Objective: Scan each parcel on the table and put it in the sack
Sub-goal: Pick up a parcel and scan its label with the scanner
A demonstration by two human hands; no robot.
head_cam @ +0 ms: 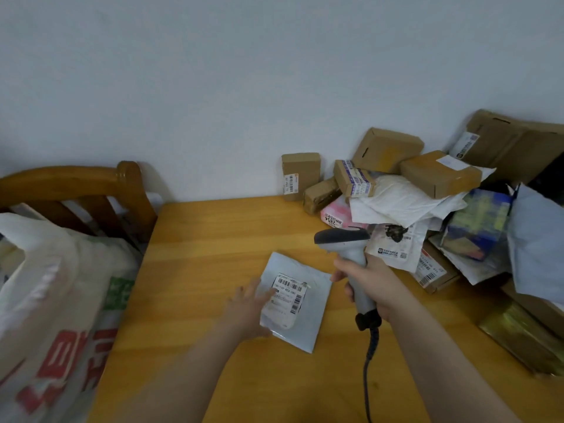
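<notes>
Table (pixel 198 239) room is on your side: the sack (pixel 55 300) gapes just beside its left edge, in front of a wooden frame (pixel 91 184), and the pile of parcels (pixel 427 190) crowds the far right corner. Between them, near you, the flat grey parcel (pixel 311 319) lies label up. Your right hand (pixel 369 282) is wrapped round the scanner (pixel 345 239), whose head sits above the parcel's far corner and seems aimed leftward, not down at the print. Tip its nose onto the label (pixel 288 296), top barcode first. Your left hand (pixel 248 306), fingers spread and blurred, rests on the parcel's left edge and appears to overlap the label. Pin the soft bag flat, but keep those fingers off the bars.
</notes>
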